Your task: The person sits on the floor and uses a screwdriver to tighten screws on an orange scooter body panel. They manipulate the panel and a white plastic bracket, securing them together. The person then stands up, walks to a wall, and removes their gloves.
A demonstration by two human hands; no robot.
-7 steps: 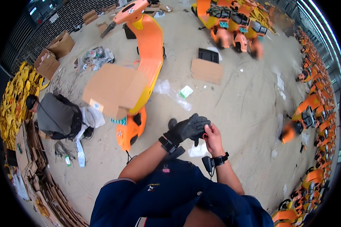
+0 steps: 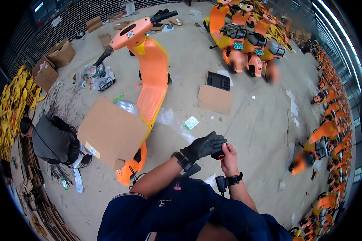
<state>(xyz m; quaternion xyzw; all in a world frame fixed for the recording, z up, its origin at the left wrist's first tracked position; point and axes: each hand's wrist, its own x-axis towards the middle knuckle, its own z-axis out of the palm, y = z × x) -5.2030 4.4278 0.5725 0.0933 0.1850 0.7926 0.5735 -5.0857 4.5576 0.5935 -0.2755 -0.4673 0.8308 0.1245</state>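
My left hand (image 2: 205, 147), in a black glove, is held in front of my chest with its fingers stretched out toward the right. Below its fingertips, my bare right hand (image 2: 229, 159) is closed, thumb and fingers pinching a small black thing with a red edge (image 2: 219, 156). What that thing is I cannot make out; it touches or nearly touches the gloved fingers. Each wrist carries a black strap with a dark box. Left of my hands stands an orange and yellow scooter (image 2: 153, 89), with a flat cardboard box (image 2: 112, 130) over its rear part.
A person (image 2: 54, 138) in grey is bent low at the left, near stacked flattened cardboard (image 2: 40, 197) and yellow panels (image 2: 14, 108). Cardboard (image 2: 215, 99) and a black tray (image 2: 218, 81) lie ahead. Parked scooters (image 2: 247, 44) stand at far right, with more rows along the right side.
The view has shifted, so the scooter and floor items sit lower and show more of the handlebar. My hands stay together, a little lower in the picture, the right still pinching the small black thing.
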